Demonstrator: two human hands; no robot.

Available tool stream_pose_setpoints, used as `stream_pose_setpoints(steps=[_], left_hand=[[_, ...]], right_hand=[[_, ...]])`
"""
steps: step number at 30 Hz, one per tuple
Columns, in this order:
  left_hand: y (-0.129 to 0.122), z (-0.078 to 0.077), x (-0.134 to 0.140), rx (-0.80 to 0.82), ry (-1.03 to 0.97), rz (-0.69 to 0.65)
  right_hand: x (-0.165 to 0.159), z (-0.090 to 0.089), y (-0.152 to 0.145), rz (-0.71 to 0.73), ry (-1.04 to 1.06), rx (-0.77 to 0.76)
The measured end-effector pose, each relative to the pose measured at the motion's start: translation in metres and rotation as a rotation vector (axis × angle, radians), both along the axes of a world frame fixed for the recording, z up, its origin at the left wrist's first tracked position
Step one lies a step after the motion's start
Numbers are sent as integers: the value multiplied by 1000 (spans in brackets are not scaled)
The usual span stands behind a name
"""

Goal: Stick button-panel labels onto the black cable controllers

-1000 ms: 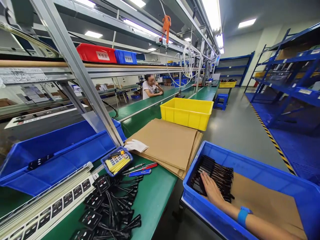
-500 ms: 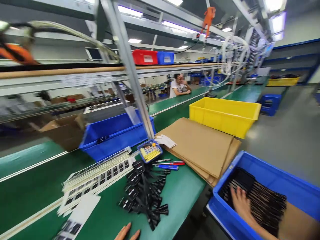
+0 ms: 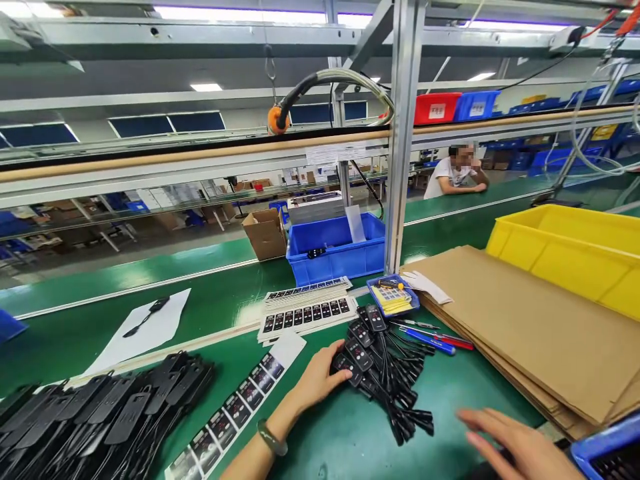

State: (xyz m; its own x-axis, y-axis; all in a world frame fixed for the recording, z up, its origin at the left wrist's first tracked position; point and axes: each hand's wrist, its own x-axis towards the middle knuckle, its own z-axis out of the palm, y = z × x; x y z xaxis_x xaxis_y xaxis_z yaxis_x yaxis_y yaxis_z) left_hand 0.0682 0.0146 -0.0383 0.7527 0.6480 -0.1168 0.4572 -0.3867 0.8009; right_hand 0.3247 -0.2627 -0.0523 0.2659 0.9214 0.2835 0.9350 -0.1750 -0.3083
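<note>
On the green bench lies a pile of small black control boxes with cables (image 3: 360, 353), their labelled faces up and cable ends fanned to the right. My left hand (image 3: 315, 380), a bangle on its wrist, has thumb and fingers closed around the box at the pile's near left end. Over the bench's right edge, my right hand (image 3: 515, 440) is slightly blurred, its fingers stretched out and nothing seen in them. A strip of printed labels (image 3: 235, 407) runs beneath my left forearm. Beyond it are stacked label sheets (image 3: 305, 317).
More black cabled boxes (image 3: 120, 407) are heaped at left. Behind stand a blue bin (image 3: 335, 260) and a small tray (image 3: 373, 303) beside pens (image 3: 430, 340). Cardboard sheets (image 3: 530, 320), a yellow bin (image 3: 565, 253) and a blue crate (image 3: 610, 440) occupy the right. A person (image 3: 453, 177) sits across.
The view has swung left. My right hand has come out of the blue crate to the bench edge. My left hand has moved forward and taken hold of a black box in the pile.
</note>
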Motion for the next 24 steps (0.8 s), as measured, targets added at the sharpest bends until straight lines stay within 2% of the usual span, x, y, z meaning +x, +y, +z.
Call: stream_pose_setpoints(steps=[1,4,6,9,13,19,22,24], left_hand=[[-1,-2,0,-10,-7,-14],[-7,-8,-8,-27,-13,-12],[-11,-11,-14,-30,0,3],[-15,-15,-23,-27,17,21],[-22,-15,-36,-53,17,-29],[-46,-13,-58,-38,-5,-51],[-51,-18,-64,-39,-4,-108],[-50,-22,-65,-43,-4,-141]], right_hand=[[-19,8,25,62,-9,-23],[-66,22,92,47,-42,54],[-87,18,125,73,-36,15],[-107,-1,153,18,-189,90],[-115,-15,157,0,-302,167],[-129,-15,119,194,-236,266],[-135,-18,106,327,-41,108],[-134,-17,107,345,59,-27]])
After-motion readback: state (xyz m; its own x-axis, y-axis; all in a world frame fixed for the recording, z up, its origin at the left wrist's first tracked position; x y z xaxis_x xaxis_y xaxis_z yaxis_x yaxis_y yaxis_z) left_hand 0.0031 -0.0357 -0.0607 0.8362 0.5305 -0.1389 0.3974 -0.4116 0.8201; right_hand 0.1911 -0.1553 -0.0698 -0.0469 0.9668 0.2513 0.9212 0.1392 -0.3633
